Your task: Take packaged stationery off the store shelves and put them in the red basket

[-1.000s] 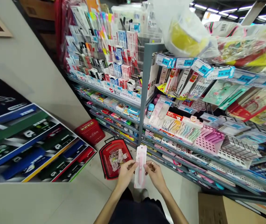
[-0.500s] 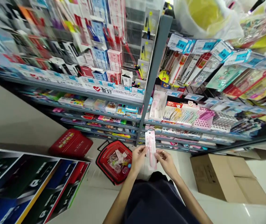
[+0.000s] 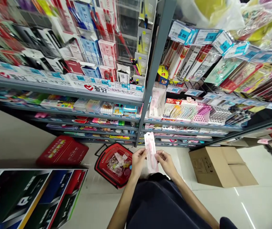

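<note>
**Head view.** The left hand (image 3: 138, 160) and right hand (image 3: 166, 163) are raised in front of the dark garment (image 3: 160, 203) on the person's torso. Between them is a narrow pink-and-white card package (image 3: 151, 152), standing nearly upright with its top leaning slightly left. Its contents are too small to identify.

Grip state: both grips are narrow and holding the package. The left hand holds its left edge, and the right-hand fingers (image 3: 160, 155) touch its right edge.

The package is above the floor tiles (image 3: 257, 203), just right of a red plastic shopping basket (image 3: 99, 165) on the floor. The basket contains small packaged goods (image 3: 115, 163). A second red basket (image 3: 61, 150) lies farther left, beside a dark printed display board (image 3: 31, 197).

Ahead, a grey metal shelf upright (image 3: 153, 70) divides the stationery shelving. Blue-and-white price labels (image 3: 206, 36) run along the upper right section. A cardboard box (image 3: 219, 167) stands on the floor to the right, well apart from the hands.
</note>
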### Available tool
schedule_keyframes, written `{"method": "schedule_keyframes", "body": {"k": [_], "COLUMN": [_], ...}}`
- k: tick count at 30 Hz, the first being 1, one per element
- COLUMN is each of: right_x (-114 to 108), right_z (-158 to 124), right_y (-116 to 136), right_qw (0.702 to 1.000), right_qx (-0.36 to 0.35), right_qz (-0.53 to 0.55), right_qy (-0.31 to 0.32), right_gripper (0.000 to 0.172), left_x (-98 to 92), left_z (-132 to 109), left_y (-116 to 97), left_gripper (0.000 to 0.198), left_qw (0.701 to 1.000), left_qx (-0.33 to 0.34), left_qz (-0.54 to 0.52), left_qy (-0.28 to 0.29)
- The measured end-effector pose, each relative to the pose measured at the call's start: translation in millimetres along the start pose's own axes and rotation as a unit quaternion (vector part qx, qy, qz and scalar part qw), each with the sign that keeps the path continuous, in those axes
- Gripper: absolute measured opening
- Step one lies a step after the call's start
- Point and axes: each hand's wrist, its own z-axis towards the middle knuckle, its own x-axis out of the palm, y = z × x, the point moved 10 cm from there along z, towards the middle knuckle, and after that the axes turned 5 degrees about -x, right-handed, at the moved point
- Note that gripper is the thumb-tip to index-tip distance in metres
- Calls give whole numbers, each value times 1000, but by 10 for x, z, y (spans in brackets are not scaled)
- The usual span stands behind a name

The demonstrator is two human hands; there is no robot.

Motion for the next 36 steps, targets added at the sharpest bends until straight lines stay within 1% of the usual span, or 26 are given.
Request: {"method": "schedule_keyframes", "body": {"k": [2, 4, 6, 8, 10, 12, 15, 17, 19, 20, 22, 23, 25, 27, 30, 32, 33, 34, 36], "right_x": [24, 3, -88, -259, -498, -811, -1407, -1835, -2211, -2369, -2629, -2722, -2824, -2817, -2674, -2499, -2392, -2271, -2004], "right_z": [15, 28, 31, 16, -24, -93, -234, -325, -382, -387, -337, -281, -133, 28, 264, 450, 564, 694, 1011], "right_y": [19, 74, 149, 210, 237, 220, 118, 58, 75, 122, 281, 380, 583, 756, 866, 833, 807, 787, 786], "right_qw": [1000, 999, 999, 998, 996, 995, 993, 993, 993, 994, 992, 991, 987, 981, 974, 971, 969, 967, 961], "right_qx": [-11, -28, -47, -62, -72, -81, -83, -80, -83, -88, -104, -113, -134, -152, -164, -161, -162, -168, -189], "right_qz": [7, 15, 22, 28, 42, 60, 86, 89, 79, 69, 48, 37, 16, 3, -4, -15, -25, -39, -72], "right_qy": [11, 16, 14, 7, 5, 3, -8, -11, 4, 18, 46, 60, 90, 123, 157, 175, 182, 187, 189], "right_gripper": [35, 35, 36, 36, 33, 31, 31, 33, 34, 35, 36, 37, 37, 36, 37, 39, 39, 39, 37], "left_x": [-13, 23, 111, 279, 533, 864, 1420, 1766, 2084, 2226, 2478, 2575, 2712, 2766, 2694, 2555, 2460, 2353, 2115], "left_z": [-40, -81, -121, -155, -184, -230, -345, -424, -486, -508, -522, -513, -474, -429, -345, -216, -114, 15, 359], "left_y": [-48, -120, -207, -253, -199, -49, 290, 517, 653, 662, 584, 515, 372, 240, 73, -4, -44, -94, -246], "left_gripper": [33, 33, 34, 34, 35, 36, 35, 34, 33, 33, 32, 32, 34, 36, 40, 41, 41, 40, 37], "left_qw": [1000, 999, 997, 995, 995, 995, 993, 992, 990, 989, 984, 981, 978, 976, 972, 968, 966, 962, 955], "left_qx": [9, 24, 47, 66, 68, 65, 61, 53, 48, 55, 78, 90, 104, 113, 133, 139, 140, 143, 154], "left_qz": [15, 30, 45, 56, 59, 72, 98, 110, 127, 139, 163, 172, 181, 184, 195, 207, 217, 229, 251], "left_qy": [-4, -13, -33, -45, -36, -11, 26, 29, 22, 15, 6, 0, -7, -12, -22, -27, -31, -35, -44]}}
